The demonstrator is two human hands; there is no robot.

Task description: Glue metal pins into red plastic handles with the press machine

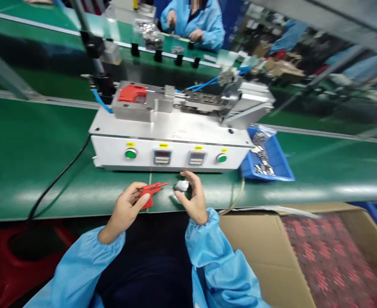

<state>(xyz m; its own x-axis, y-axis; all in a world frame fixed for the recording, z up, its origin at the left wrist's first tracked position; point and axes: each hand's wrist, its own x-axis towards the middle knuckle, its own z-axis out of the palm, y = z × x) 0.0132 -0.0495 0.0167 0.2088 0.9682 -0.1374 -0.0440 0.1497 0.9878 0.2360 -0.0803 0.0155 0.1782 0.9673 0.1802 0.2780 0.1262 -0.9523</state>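
My left hand (126, 209) is closed on a red pistol-shaped plastic part (149, 194), gripping it between thumb and fingers, with its thin tip pointing right. My right hand (195, 202) is curved, thumb and fingers apart, around a small white crumpled-looking piece (182, 185) at the bench edge. Whether the fingers touch that piece is hard to see. Just beyond both hands stands a white machine (182, 147) with green buttons and two small displays. Another red part (132, 93) sits in the metal fixture (133, 112) on its left top.
A blue bin (283, 160) of small metal pieces stands right of the machine. Below it is an open cardboard box (259, 239) with rows of red parts. A black cable (60, 175) crosses the green bench at left. A co-worker (207, 25) sits across the line.
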